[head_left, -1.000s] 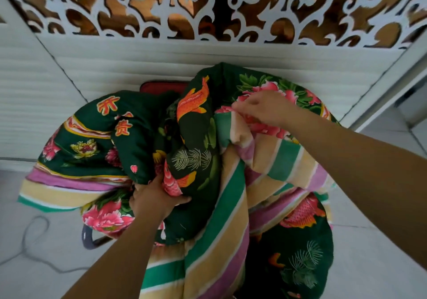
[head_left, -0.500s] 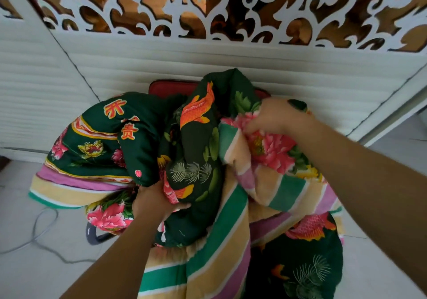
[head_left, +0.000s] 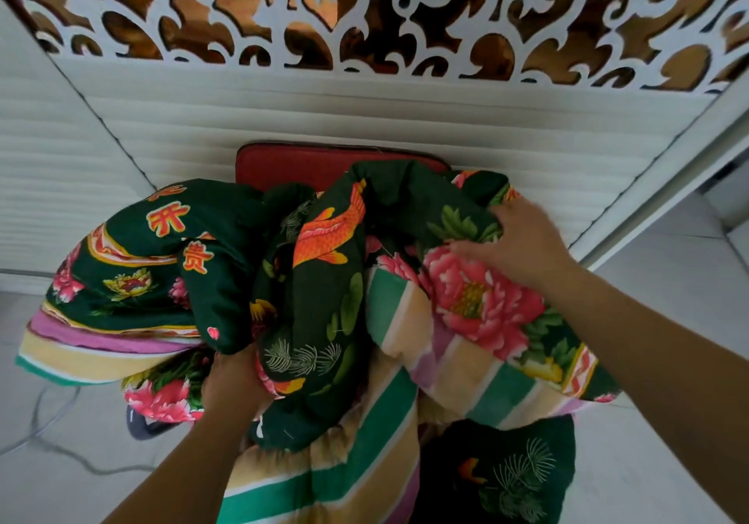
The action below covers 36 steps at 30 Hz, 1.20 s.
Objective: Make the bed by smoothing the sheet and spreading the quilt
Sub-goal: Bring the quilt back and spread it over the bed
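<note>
A dark green quilt (head_left: 324,292) with pink flowers, orange fish and a striped border is bunched in a heap over a red chair (head_left: 308,162). My left hand (head_left: 233,377) grips a fold low on the heap's near side, fingers buried in the cloth. My right hand (head_left: 514,244) is closed on the upper right part of the quilt, beside a large pink flower. Part of the quilt hangs down toward the floor at the bottom right. No bed or sheet is in view.
A white ribbed wall panel (head_left: 364,118) with a carved white-and-brown screen (head_left: 364,16) above stands right behind the chair. A grey cable (head_left: 52,438) trails over the pale floor at the left. A dark chair leg (head_left: 140,428) shows under the quilt.
My right hand has moved right and down along the quilt's top, drawing that side outward. More of the red chair back shows. My left hand keeps its grip.
</note>
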Each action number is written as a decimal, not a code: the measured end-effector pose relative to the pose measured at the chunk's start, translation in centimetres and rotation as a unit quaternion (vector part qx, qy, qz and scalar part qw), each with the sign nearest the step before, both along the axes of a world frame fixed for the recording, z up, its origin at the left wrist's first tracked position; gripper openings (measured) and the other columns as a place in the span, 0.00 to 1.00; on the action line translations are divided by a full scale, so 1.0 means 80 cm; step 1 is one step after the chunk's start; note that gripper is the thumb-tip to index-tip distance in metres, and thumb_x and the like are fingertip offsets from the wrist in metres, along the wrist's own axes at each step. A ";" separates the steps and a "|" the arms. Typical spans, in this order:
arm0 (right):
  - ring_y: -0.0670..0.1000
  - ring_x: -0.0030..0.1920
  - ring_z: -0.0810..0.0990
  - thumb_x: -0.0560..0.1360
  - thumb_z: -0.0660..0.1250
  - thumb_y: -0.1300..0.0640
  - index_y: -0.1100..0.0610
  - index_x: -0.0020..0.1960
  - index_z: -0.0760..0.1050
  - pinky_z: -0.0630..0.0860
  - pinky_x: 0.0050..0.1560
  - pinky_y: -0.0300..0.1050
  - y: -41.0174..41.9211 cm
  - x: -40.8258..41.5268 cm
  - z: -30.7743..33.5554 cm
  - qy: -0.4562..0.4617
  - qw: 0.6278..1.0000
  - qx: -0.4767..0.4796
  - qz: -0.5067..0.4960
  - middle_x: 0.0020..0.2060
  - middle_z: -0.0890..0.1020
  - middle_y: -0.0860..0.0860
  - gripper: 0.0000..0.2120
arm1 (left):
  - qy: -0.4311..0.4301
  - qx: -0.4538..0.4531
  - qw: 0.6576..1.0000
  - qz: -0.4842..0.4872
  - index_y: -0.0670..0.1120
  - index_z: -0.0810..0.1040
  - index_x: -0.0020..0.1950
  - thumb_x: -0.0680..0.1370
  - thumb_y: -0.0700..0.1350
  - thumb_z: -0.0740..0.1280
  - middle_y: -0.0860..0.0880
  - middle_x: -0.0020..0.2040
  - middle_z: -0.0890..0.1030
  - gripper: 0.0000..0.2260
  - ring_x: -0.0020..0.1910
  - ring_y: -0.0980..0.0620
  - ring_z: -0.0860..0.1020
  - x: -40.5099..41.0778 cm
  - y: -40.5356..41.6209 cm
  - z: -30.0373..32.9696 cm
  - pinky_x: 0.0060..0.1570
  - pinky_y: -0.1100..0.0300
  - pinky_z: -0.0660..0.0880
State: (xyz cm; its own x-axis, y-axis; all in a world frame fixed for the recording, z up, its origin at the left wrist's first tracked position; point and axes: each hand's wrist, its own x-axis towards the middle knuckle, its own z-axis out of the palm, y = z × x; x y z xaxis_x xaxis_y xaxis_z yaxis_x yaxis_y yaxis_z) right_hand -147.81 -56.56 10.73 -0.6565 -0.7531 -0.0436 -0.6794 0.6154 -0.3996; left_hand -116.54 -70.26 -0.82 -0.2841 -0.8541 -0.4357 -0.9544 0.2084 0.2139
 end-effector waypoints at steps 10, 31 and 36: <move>0.59 0.76 0.52 0.54 0.80 0.39 0.45 0.77 0.40 0.58 0.73 0.57 -0.050 -0.074 -0.028 -0.199 0.974 0.011 -0.110 0.77 0.45 0.55 0.65 | -0.019 -0.004 1.000 -0.003 0.46 0.74 0.63 0.72 0.45 0.71 0.41 0.59 0.77 0.20 0.57 0.40 0.76 -0.001 -0.004 -0.004 0.53 0.52 0.74; 0.54 0.72 0.64 0.47 0.81 0.36 0.46 0.77 0.46 0.64 0.72 0.53 -0.099 -0.078 -0.003 -0.138 0.950 0.230 0.158 0.75 0.60 0.48 0.68 | -0.049 -0.002 0.999 -0.010 0.46 0.74 0.62 0.74 0.47 0.68 0.41 0.60 0.77 0.18 0.59 0.41 0.75 -0.009 -0.008 -0.004 0.56 0.51 0.75; 0.52 0.58 0.77 0.36 0.80 0.34 0.46 0.66 0.68 0.71 0.65 0.55 -0.119 -0.069 0.017 -0.254 0.881 0.351 0.192 0.59 0.77 0.47 0.60 | -0.060 0.008 0.998 -0.006 0.44 0.73 0.64 0.75 0.46 0.66 0.40 0.62 0.76 0.18 0.61 0.41 0.75 -0.011 -0.012 -0.005 0.57 0.52 0.73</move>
